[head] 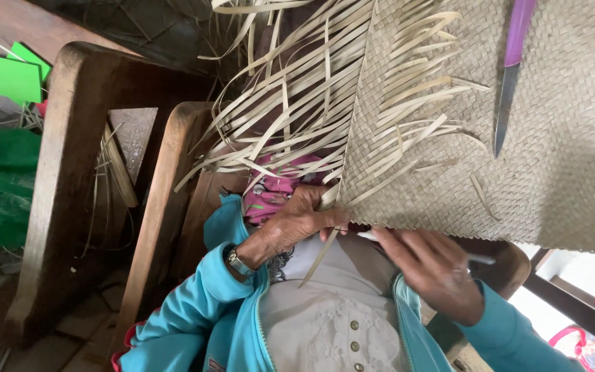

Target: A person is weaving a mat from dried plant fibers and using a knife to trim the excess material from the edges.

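Pinching a loose strip (330, 200), left hand (297, 224) grips the woven mat (552, 172) edge above it.

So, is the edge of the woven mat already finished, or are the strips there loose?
Loose. Along the woven mat, many loose strips stick out unwoven, fanning apart. The left hand grips the edge near them.

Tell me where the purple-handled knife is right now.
In the head view, the purple-handled knife lies at upper right on the woven mat, blade pointing toward the hands, just right of the loose strips.
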